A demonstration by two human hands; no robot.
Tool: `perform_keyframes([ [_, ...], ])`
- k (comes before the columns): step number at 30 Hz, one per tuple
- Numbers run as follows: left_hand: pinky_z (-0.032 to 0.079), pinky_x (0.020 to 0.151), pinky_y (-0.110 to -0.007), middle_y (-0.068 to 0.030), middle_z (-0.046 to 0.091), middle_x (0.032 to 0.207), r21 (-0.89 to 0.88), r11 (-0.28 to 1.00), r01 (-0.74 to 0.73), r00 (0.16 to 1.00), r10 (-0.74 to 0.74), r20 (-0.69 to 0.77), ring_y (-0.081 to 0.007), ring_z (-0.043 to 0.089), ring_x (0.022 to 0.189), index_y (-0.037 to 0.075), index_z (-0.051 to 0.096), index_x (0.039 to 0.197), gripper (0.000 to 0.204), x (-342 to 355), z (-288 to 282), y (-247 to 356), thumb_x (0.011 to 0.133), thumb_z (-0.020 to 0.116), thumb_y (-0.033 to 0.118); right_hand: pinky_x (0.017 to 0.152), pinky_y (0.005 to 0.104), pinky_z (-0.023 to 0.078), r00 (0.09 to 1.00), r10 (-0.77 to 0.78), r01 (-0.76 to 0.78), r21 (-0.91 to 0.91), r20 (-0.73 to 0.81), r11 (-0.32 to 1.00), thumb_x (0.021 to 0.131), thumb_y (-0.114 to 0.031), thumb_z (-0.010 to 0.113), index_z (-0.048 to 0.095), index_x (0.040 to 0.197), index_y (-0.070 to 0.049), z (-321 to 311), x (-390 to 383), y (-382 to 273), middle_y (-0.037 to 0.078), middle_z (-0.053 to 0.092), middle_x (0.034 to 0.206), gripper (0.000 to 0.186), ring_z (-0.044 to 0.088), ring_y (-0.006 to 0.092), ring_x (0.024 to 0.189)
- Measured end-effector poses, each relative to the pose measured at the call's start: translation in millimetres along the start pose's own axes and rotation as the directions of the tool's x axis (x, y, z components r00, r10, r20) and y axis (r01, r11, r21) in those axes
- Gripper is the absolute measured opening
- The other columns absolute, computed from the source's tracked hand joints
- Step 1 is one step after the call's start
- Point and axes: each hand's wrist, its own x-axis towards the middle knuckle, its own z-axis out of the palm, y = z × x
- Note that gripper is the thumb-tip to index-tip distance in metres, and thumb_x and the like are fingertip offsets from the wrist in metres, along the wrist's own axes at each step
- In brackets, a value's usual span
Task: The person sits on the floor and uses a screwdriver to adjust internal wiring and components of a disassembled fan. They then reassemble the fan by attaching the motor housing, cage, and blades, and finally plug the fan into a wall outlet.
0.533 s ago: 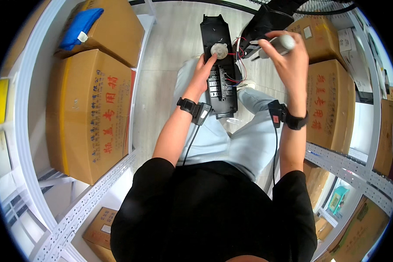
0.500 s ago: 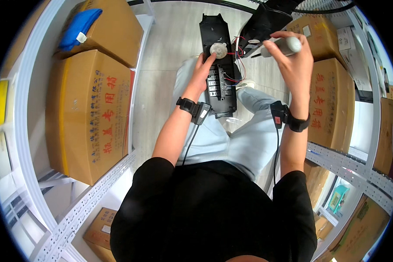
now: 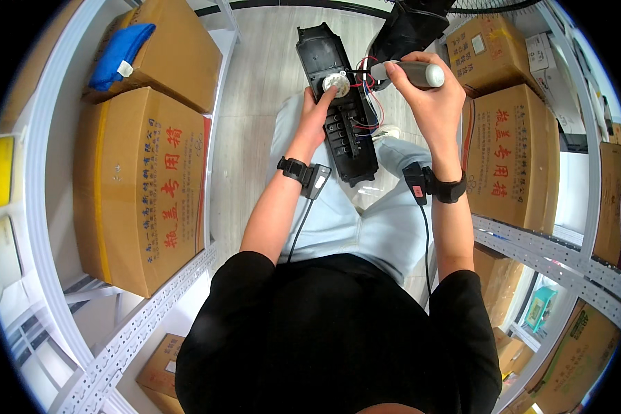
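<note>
Left forearm: it is stretched forward from the lower middle over the lap, with a black wrist strap [image 3: 295, 168] worn at the wrist and a thin black cable hanging from it.
Left hand [image 3: 317, 114]: the fingers are extended and held close together, the fingertips pressed against the small round white part [image 3: 336, 83] set in the device; nothing is gripped.
Long black plastic device housing [image 3: 339, 103]: it is laid lengthwise over the pale-trousered knees, between the two hands, its open side turned up; red and black wires [image 3: 370, 96] are seen looping out of its right edge.
Right forearm: it is raised almost upright along the right side, a black wristband [image 3: 450, 190] worn on it.
Right hand [image 3: 428, 100]: the fingers are curled shut around a grey cylindrical handheld tool [image 3: 410, 73], which is held crosswise, its tip pointed left, close beside the round white part.
Surroundings: brown cardboard boxes [image 3: 141, 186] are stacked on white metal shelving [image 3: 145, 314] on the left; more boxes are stacked on the right.
</note>
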Motion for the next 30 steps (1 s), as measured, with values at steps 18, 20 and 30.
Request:
perform_keyframes([
  [18, 0.047, 0.089, -0.031, -0.0104, 0.054, 0.119, 0.038, 0.999, -0.01, 1.0, 0.009, 0.025, -0.017, 0.055, 0.106, 0.002, 0.041, 0.121, 0.043, -2, 2, 1, 0.091, 0.065, 0.02, 0.065, 0.0303, 0.052, 0.999, 0.017, -0.016, -0.035, 0.04, 0.999, 0.073, -0.028, 0.082, 0.068, 0.086, -0.006, 16, 1, 13, 0.007, 0.067, 0.08, 0.029, 0.066, 0.0189, 0.071],
  [20, 0.047, 0.089, -0.031, -0.0105, 0.054, 0.119, 0.033, 0.999, 0.002, 1.0, -0.002, 0.021, -0.017, 0.055, 0.106, 0.001, 0.04, 0.121, 0.043, -4, 5, 3, 0.091, 0.065, 0.02, 0.066, 0.0304, 0.052, 0.995, -0.018, 0.019, -0.002, 0.095, 1.0, 0.073, -0.027, 0.082, 0.067, 0.089, -0.007, 13, 4, 10, 0.007, 0.067, 0.082, 0.029, 0.066, 0.0194, 0.072],
  [30, 0.047, 0.089, -0.031, -0.0106, 0.055, 0.117, 0.06, 0.997, -0.046, 0.999, 0.044, 0.026, -0.0166, 0.055, 0.105, 0.001, 0.041, 0.119, 0.04, -2, 3, 1, 0.091, 0.065, 0.018, 0.062, 0.0339, 0.053, 0.982, -0.132, 0.147, -0.106, 0.137, 0.983, 0.073, -0.029, 0.081, 0.061, 0.098, -0.009, 8, 19, -8, 0.009, 0.067, 0.082, 0.037, 0.068, 0.0231, 0.071],
])
